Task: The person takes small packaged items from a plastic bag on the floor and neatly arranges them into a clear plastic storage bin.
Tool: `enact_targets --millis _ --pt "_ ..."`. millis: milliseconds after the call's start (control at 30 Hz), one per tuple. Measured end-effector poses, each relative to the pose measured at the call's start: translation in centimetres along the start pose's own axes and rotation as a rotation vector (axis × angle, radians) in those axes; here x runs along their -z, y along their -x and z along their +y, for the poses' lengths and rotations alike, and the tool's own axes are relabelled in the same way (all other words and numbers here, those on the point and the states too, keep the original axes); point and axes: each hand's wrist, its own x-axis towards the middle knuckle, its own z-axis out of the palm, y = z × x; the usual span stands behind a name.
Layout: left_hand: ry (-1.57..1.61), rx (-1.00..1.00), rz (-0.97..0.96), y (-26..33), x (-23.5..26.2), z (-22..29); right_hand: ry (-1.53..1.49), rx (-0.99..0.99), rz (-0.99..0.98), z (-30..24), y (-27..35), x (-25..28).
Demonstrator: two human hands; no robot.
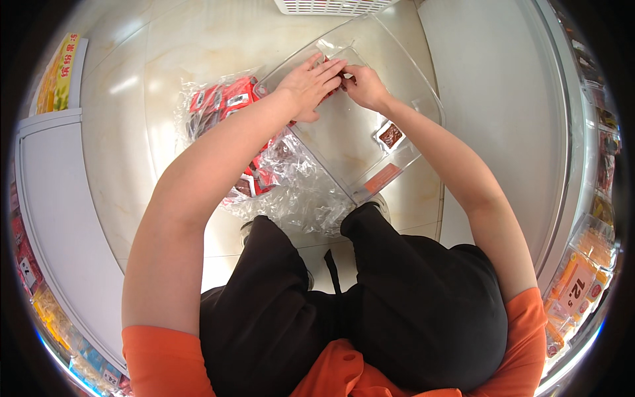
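A clear plastic box (316,151) lies on the floor in front of me, with my hands at its far left part. My left hand (309,86) is open, its fingers stretched flat over a few small red packets (329,94) and partly hiding them. Close beside its fingertips, my right hand (365,87) is closed in a pinch on a small dark-red packet, mostly covered by the fingers. A single small packet with a brown middle (390,136) lies in the box's near right part, below my right wrist. An orange-red label (383,177) is on the box's near end.
Left of the box a crumpled clear plastic bag (297,192) holds several red packets (228,99), partly behind my left forearm. A white basket (331,6) stands at the far edge. White shelf units (59,178) with packaged goods flank both sides. My knees are close to the box.
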Motion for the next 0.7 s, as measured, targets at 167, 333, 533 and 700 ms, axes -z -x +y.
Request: enact_targets --millis 167,333,533,700 --pt "0.024 0.015 -0.04 -0.2 -0.3 -0.1 0.07 -0.029 -0.005 -0.5 0.3 0.6" --pt "0.074 0.026 -0.024 -0.2 0.1 -0.1 0.797 -0.06 -0.498 -1.2 2.0 3.3" --pt "-0.005 0.029 -0.039 -0.4 0.0 0.1 0.905 -0.116 -0.876 0.9 5.5 4.2" --pt "0.005 0.03 -0.059 -0.2 0.0 0.1 0.899 -0.103 -0.726 -1.0 5.7 5.3"
